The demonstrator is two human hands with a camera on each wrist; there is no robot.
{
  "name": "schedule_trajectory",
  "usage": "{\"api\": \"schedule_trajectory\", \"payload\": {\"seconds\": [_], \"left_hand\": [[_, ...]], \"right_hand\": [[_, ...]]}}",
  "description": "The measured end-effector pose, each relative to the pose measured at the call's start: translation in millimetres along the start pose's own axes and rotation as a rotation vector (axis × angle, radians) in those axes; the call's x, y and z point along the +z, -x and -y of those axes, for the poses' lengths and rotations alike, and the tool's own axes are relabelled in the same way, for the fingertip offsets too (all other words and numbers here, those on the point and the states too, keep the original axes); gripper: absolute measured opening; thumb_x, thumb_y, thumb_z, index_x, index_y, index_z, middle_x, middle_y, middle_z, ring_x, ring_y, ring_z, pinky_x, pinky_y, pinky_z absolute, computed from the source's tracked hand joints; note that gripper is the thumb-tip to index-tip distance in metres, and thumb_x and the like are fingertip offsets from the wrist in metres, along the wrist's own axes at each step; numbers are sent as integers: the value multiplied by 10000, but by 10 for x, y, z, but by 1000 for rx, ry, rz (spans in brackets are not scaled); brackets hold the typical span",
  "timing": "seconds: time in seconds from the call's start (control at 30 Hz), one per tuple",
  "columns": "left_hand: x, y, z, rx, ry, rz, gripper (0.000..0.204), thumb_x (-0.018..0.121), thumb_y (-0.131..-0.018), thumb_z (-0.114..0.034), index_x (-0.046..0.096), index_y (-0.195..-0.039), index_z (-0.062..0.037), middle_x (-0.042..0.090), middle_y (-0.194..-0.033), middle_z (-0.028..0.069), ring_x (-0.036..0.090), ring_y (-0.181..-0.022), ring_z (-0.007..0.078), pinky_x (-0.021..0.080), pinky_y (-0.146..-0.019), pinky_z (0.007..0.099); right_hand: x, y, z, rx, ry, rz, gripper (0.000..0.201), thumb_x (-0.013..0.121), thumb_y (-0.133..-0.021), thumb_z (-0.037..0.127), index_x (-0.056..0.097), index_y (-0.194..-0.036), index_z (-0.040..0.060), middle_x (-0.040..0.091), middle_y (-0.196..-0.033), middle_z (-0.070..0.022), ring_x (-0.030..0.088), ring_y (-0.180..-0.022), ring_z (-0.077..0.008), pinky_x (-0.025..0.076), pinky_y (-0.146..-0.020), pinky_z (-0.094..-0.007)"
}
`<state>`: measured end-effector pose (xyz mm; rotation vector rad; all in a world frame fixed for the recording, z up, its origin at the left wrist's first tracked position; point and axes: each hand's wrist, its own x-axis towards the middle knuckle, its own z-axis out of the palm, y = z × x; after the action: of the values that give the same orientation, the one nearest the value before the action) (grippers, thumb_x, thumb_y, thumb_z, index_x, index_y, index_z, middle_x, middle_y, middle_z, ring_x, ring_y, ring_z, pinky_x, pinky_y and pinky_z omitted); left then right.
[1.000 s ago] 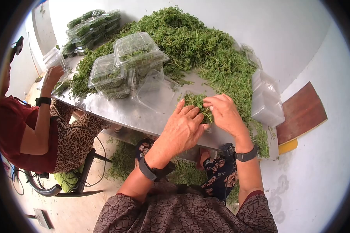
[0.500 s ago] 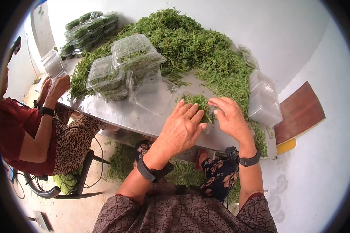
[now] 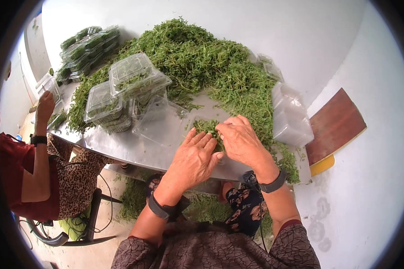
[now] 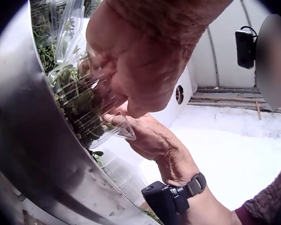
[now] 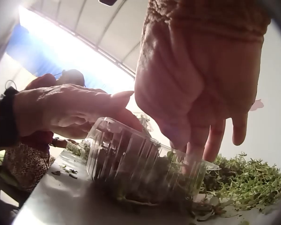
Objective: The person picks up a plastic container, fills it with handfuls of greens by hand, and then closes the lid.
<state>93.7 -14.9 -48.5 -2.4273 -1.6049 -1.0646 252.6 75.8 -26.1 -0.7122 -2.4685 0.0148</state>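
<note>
A clear plastic clamshell box (image 5: 124, 154) stands on the metal table right in front of the person, with leafy green sprigs (image 3: 204, 125) in it. The left hand (image 3: 194, 157) lies over the box's near left side, its fingers stretched out onto the greens. From the right, the right hand (image 3: 244, 141) reaches over the box. In the right wrist view its fingers (image 5: 214, 140) point down into the box among the sprigs. The box's flat clear lid (image 3: 155, 123) appears to lie to the left. Both hands hide much of the box in the head view.
A large heap of greens (image 3: 202, 58) covers the back and right of the table (image 3: 116, 145). Filled boxes (image 3: 137, 76) are stacked at left, more (image 3: 87, 51) behind. Empty nested boxes (image 3: 292, 116) stand at right. Another person (image 3: 33, 175) sits at left.
The right hand drew slightly back from the greens, then came back over them. The left hand stays on the box. The head view has shifted, and the other person's hand has risen.
</note>
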Motion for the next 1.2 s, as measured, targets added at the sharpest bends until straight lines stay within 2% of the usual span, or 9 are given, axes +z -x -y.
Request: {"api": "schedule_trajectory", "payload": {"seconds": [0.3,0.4,0.47,0.53,0.6,0.73,0.83,1.0,1.2], "left_hand": [[-43,-26,-19,20,-87,59,371,511,-948,-284,597,-1138,23,630,-1171,196,555,-1169,356,296,-1115,501],[-26,-30,-15,33,-117,71,355,503,-951,-279,599,-1110,23,634,-1126,182,560,-1151,347,309,-1104,507],[-7,-29,-10,34,-118,73,347,499,-953,-277,601,-1094,23,634,-1102,177,562,-1141,345,316,-1097,511],[10,-25,-1,47,-123,60,347,493,-959,-287,600,-1071,24,628,-1074,169,564,-1125,344,327,-1090,509],[-6,-35,-9,39,-115,80,354,491,-962,-292,600,-1075,26,629,-1087,173,562,-1131,346,329,-1090,506],[1,-19,-3,38,-87,71,372,486,-970,-301,602,-1087,33,630,-1122,185,558,-1147,350,331,-1093,494],[1,-10,-17,39,-96,60,388,494,-966,-305,602,-1095,45,628,-1140,203,558,-1155,356,339,-1091,490],[0,-2,-22,54,-98,45,385,542,-944,-281,605,-1102,64,630,-1141,222,562,-1149,369,349,-1087,487],[5,2,-24,49,-87,57,405,572,-926,-288,609,-1110,71,627,-1153,234,556,-1163,379,352,-1085,486]], "right_hand": [[3,-21,-52,-11,27,37,85,559,-776,14,628,-824,6,641,-819,-191,592,-962,-316,403,-942,-446],[-166,-78,-68,14,-148,86,158,574,-794,33,644,-934,9,653,-853,-199,615,-940,-333,451,-887,-442],[-253,-145,-157,157,-288,50,259,598,-823,59,639,-1077,25,662,-893,-207,636,-896,-361,495,-820,-439],[-341,-226,-265,194,-233,46,321,616,-845,78,620,-1163,36,660,-902,-214,641,-856,-381,518,-784,-440],[-452,-345,-341,352,-120,82,337,638,-840,91,622,-1174,50,667,-972,-220,647,-897,-374,513,-822,-444],[-455,-529,-741,395,5,76,386,661,-837,134,611,-1211,55,659,-1075,-228,637,-998,-370,499,-888,-445],[-387,-697,-988,549,69,186,492,678,-842,214,566,-1295,58,629,-1194,-217,582,-1139,-367,450,-991,-432],[-246,-982,-1215,544,213,268,551,698,-830,290,546,-1305,55,629,-1199,-207,578,-1150,-361,449,-984,-442],[24,-1262,-1421,668,380,361,507,719,-805,419,576,-1088,23,664,-1099,-180,618,-1070,-349,467,-906,-444]]}}
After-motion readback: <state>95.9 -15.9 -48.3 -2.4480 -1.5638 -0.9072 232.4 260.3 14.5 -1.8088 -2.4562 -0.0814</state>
